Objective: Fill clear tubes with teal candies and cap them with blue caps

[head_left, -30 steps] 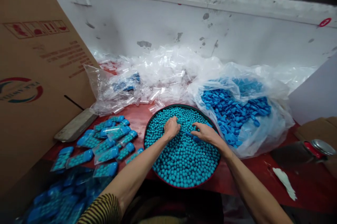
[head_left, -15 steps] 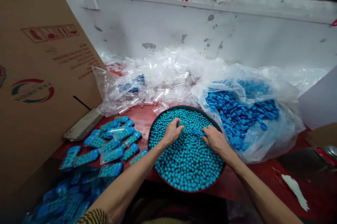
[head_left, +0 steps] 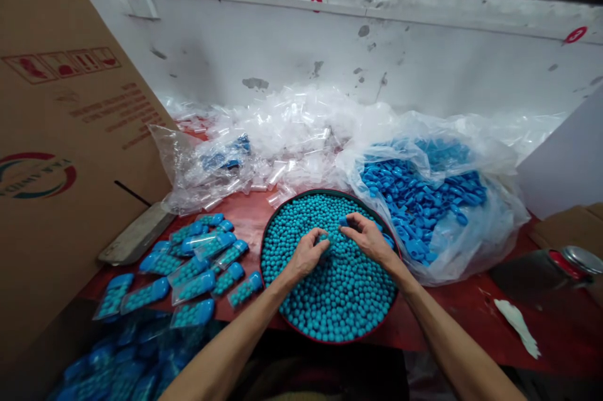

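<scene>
A round tub point(head_left: 282, 324) full of small turquoise beads point(head_left: 336, 300) sits in front of me. Over the beads, my left hand point(head_left: 307, 254) is closed, its thumb and fingers around what looks like a small clear plastic case point(head_left: 323, 237), mostly hidden, with turquoise showing at its end. My right hand point(head_left: 367, 236) pinches a blue cap point(head_left: 344, 222) a short way to the right of it. More blue caps point(head_left: 387, 239) lie on the beads at the tub's right edge, partly behind the right hand.
Capped cases of beads point(head_left: 193, 288) lie left of the tub, with more in a heap below. A cardboard box point(head_left: 94, 112) stands at left. Behind are clear empty cases point(head_left: 301, 137); at right are a plastic bag point(head_left: 499, 225) of blue caps and a metal flask point(head_left: 532, 272).
My right hand has lifted a blue cap and moved left toward my left hand. The left hand has come slightly nearer to me. The whole view has shifted a little.
</scene>
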`<state>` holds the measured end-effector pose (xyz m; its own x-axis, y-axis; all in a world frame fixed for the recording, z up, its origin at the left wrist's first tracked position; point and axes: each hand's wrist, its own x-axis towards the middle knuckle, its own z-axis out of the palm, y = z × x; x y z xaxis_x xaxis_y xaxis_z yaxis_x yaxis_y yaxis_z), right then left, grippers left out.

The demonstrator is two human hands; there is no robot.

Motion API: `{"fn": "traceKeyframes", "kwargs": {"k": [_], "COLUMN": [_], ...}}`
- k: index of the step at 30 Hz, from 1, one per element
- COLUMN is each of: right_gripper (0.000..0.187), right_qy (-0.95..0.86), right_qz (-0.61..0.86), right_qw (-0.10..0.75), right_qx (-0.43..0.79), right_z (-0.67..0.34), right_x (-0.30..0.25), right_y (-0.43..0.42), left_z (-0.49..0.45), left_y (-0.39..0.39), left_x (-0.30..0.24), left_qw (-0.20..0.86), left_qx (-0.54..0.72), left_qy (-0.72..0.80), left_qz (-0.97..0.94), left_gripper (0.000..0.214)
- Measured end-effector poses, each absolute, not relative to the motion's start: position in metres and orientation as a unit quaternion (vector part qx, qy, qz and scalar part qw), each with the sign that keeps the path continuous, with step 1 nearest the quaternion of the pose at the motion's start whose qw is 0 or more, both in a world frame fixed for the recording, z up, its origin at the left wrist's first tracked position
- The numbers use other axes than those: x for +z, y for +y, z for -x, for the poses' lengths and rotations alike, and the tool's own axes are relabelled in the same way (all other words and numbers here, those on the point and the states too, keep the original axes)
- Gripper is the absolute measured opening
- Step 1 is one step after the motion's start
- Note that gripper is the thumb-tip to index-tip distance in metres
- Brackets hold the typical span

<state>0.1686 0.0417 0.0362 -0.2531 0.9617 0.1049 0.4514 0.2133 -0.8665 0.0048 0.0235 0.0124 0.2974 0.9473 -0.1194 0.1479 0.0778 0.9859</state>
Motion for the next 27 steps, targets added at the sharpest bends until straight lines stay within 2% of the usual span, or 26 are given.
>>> {"fn": "traceKeyframes", "kwargs": {"k": [7,9,11,15,19,22,27], "right_gripper": [0.029,0.027,0.026,0.028,0.024,0.024,0.026], "right_qy": [-0.819,-0.833,-0.826,-0.764,-0.695,-0.667,-0.662], "right_qz": [0.458,0.472,0.498,0.516,0.492,0.495,0.494], "right_qw": [0.219,0.164,0.146,0.246,0.318,0.334,0.335], "right_qx": [0.269,0.237,0.220,0.299,0.418,0.445,0.454], "right_z": [-0.176,-0.182,-0.185,-0.176,-0.159,-0.154,-0.155], "right_x": [0.044,0.042,0.041,0.041,0.037,0.036,0.039], "right_y": [0.027,0.023,0.021,0.020,0.017,0.014,0.011], "left_z": [0.005,0.007,0.009,0.007,0.003,0.002,-0.001], "left_y": [0.022,0.022,0.021,0.019,0.012,0.006,0.000], "left_x": [0.016,0.016,0.017,0.019,0.020,0.022,0.024], "left_qw": [0.529,0.534,0.543,0.577,0.623,0.634,0.647], "left_qx": [0.353,0.351,0.344,0.346,0.379,0.390,0.398], "left_qy": [0.492,0.494,0.491,0.463,0.420,0.420,0.416], "left_qz": [-0.594,-0.590,-0.588,-0.578,-0.540,-0.519,-0.499], "left_gripper": [0.022,0.022,0.021,0.023,0.037,0.048,0.053]}}
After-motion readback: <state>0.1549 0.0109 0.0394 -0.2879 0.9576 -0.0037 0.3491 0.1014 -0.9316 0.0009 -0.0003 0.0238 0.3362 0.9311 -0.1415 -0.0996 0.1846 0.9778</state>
